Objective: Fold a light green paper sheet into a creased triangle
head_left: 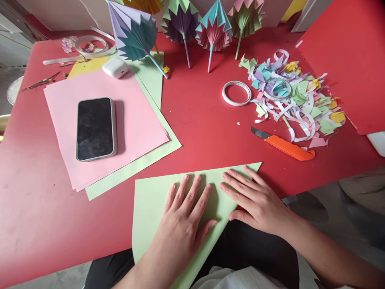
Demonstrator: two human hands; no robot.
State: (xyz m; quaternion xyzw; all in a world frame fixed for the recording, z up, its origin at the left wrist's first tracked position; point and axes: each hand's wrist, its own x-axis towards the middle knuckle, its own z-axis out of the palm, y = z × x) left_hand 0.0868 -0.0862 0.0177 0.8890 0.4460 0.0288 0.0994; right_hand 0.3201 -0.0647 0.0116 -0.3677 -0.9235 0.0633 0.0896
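Observation:
A light green sheet of paper (147,208) lies at the table's front edge, its lower part reaching past the edge over my lap. It has a long slanting side on the right and a pointed corner at the upper right. My left hand (183,220) rests flat on its middle, fingers spread. My right hand (255,200) lies on the paper near that pointed corner, fingers stretched out and thumb at the slanting side. Neither hand grips anything. Right of the paper lies an orange utility knife (288,147) with its blade out.
Pink sheets (135,124) over green ones bear a phone (95,128) and a white earbud case (115,67). Several folded paper umbrellas (213,32) stand at the back. A tape roll (236,93) lies beside a heap of paper scraps (300,96). A red board (351,60) is far right.

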